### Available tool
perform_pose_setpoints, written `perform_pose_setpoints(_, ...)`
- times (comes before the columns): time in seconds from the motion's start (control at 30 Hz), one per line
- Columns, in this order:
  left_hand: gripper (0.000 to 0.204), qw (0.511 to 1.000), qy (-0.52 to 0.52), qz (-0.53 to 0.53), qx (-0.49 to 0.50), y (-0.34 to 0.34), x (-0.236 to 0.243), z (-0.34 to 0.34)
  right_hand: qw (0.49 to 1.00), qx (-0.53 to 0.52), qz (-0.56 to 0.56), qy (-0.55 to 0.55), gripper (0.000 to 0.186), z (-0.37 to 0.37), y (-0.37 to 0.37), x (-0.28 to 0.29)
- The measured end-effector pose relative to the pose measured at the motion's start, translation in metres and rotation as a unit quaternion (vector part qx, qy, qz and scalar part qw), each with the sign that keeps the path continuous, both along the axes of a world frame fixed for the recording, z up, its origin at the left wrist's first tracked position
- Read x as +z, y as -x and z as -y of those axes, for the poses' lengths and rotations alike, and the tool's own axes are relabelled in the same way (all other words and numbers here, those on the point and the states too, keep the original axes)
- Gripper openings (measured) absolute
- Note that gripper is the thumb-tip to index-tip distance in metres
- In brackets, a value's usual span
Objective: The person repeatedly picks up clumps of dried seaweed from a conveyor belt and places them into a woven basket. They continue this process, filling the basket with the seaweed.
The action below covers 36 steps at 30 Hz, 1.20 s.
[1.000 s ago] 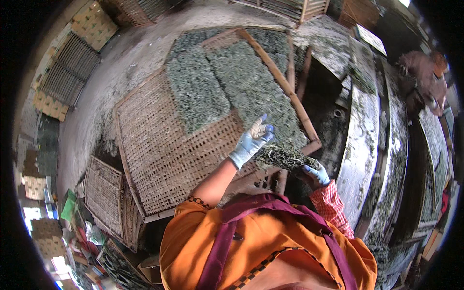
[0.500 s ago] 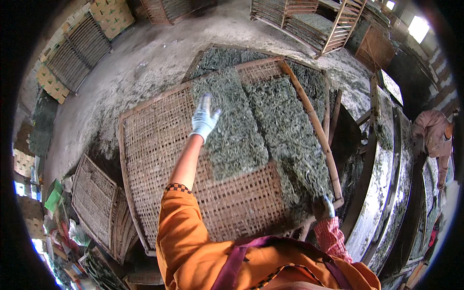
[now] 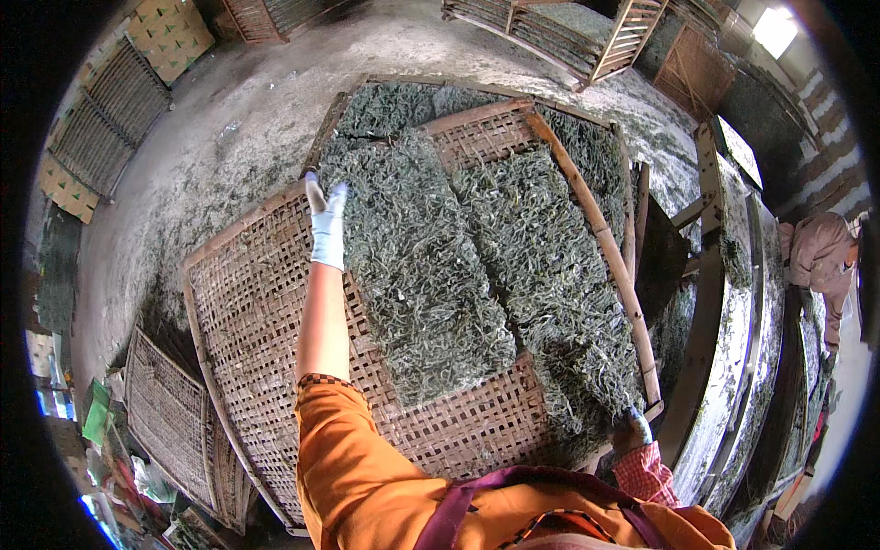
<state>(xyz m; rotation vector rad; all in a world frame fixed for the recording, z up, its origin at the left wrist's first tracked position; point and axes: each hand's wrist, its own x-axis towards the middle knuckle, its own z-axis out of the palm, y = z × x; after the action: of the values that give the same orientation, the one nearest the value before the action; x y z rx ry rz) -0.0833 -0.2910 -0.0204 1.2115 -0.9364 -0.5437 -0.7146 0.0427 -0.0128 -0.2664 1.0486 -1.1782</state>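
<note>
A woven bamboo tray (image 3: 266,302) with a wooden frame lies tilted in front of me. Side by side on its right part are a left mat (image 3: 417,275) and a right mat (image 3: 550,247) of curly, stringy grey-green strands, with a narrow gap between them. My left hand (image 3: 327,225), in a pale glove, is at the tray's far edge beside the left mat, its thumb and fingers apart. At the near right corner, my gloved right hand (image 3: 632,429) is against the end of the right mat; its fingers are mostly hidden.
More strands lie on another tray (image 3: 403,103) beneath the far side. Stacked trays (image 3: 170,403) lean at lower left. Long pale boards (image 3: 720,339) stand at right, with another person (image 3: 820,261) beyond them. A wooden rack (image 3: 628,41) stands on the floor behind.
My left hand has moved left and away from me, off the left mat to the tray's far edge. My right hand stays at the near corner. The view has shifted slightly.
</note>
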Motion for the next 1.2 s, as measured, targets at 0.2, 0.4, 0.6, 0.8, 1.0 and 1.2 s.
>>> perform_pose_setpoints(0.2, 0.086, 0.989, -0.070, -0.108, -0.073, 0.015, 0.026, -0.012, 0.999, -0.018, 0.043, -0.028, 0.044, 0.004, -0.002, 0.000)
perform_pose_setpoints(0.4, 0.073, 0.984, 0.005, 0.171, 0.058, 0.046, 0.098, -0.026, 0.997, 0.008, 0.076, 0.028, 0.036, -0.001, 0.009, -0.013)
perform_pose_setpoints(0.6, 0.071, 0.938, 0.083, 0.323, 0.090, 0.113, 0.193, -0.084, 0.998, -0.012, 0.061, -0.002, 0.031, -0.001, 0.010, -0.016)
perform_pose_setpoints(0.8, 0.072, 0.957, 0.064, 0.282, 0.036, 0.199, 0.231, -0.174, 0.996, -0.033, 0.088, 0.003, 0.031, -0.010, 0.001, 0.016)
perform_pose_setpoints(1.0, 0.070, 0.966, 0.067, 0.241, -0.068, 0.303, 0.222, -0.257, 0.971, -0.178, 0.139, 0.081, 0.025, -0.066, 0.102, 0.057)
perform_pose_setpoints(1.2, 0.071, 0.967, 0.039, 0.229, -0.107, 0.380, 0.195, -0.300, 0.895, -0.438, 0.061, 0.066, 0.032, -0.124, 0.297, 0.049)
